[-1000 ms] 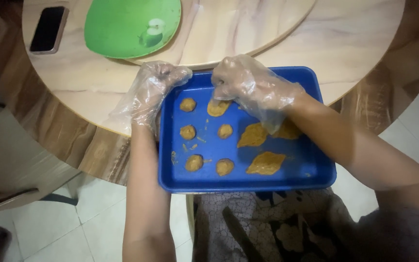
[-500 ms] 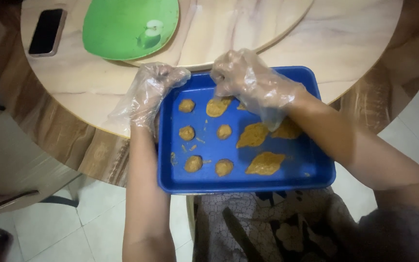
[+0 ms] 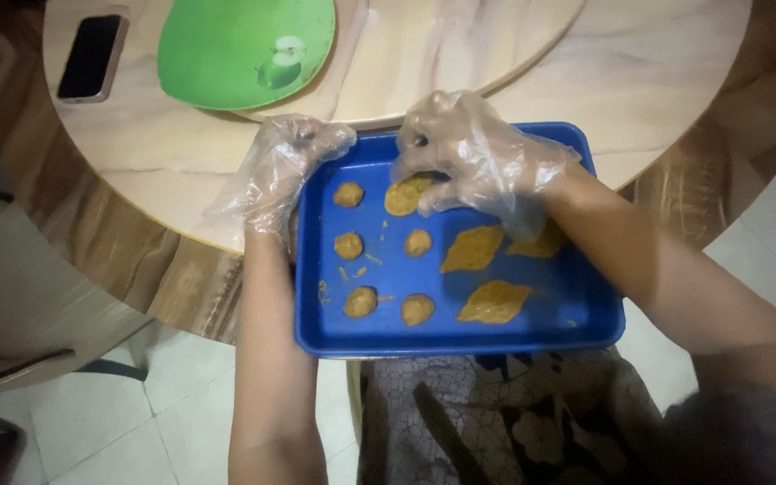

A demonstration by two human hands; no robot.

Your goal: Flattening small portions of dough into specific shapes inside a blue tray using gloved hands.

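- Nearest the camera, a patterned dark-and-cream cloth covers the lap, and the near rim of the rectangular blue plastic tray juts out over it, past the table edge.
- On the tray floor lie small round golden-brown dough patties in rows on the left, and flatter leaf-shaped pieces on the right; loose crumbs sit between them.
- These pieces look soft and light, likely a bit sticky and easy to tear or squash; I judge them best lifted from underneath at the edge, with flat fingertips and no pinching in the middle.
- The left hand, in a loose clear plastic glove, curls over the tray's far-left corner; fingers are bent onto the rim, so it looks clamped there, steadying the tray.
- The right hand, also gloved, hovers low over the far row, fingertips drawn together on the flattened oval dough piece at the tray's far middle. It touches the piece; whether it is pressing or lifting, I cannot tell.
- The gloves look slippery and baggy, so grip will be vague.
- Beyond, the round marble-look table with wooden edge carries the tray's far half.
- Farther off sits a green round plate with an apple picture, resting on a pale round turntable.
- At far left lies a dark smartphone.
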